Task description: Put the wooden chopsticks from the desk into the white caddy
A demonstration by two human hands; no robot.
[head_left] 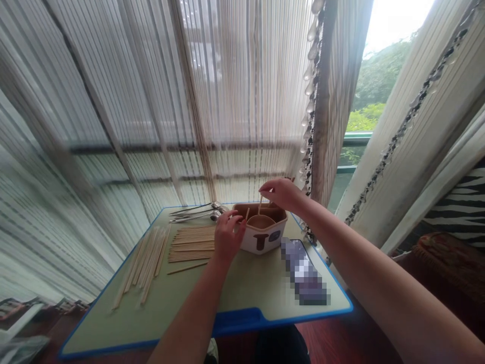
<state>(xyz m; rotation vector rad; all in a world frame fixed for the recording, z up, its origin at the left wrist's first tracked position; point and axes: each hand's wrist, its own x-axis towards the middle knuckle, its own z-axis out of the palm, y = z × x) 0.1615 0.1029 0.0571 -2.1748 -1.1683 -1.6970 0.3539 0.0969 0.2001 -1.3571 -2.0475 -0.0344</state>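
Wooden stick (260,205) hangs below the right grip (282,193) at the container (248,241).

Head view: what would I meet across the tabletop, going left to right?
Bundle of pale sticks → row of wooden sticks → left hand → white box with a brown inside → pixelated item.

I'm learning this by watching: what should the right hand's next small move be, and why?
Probably lower the thin stick straight down into the container. The right hand pinches it near the top, nearly upright over the opening, and the left hand is by the container's left end, perhaps ready to steady it.
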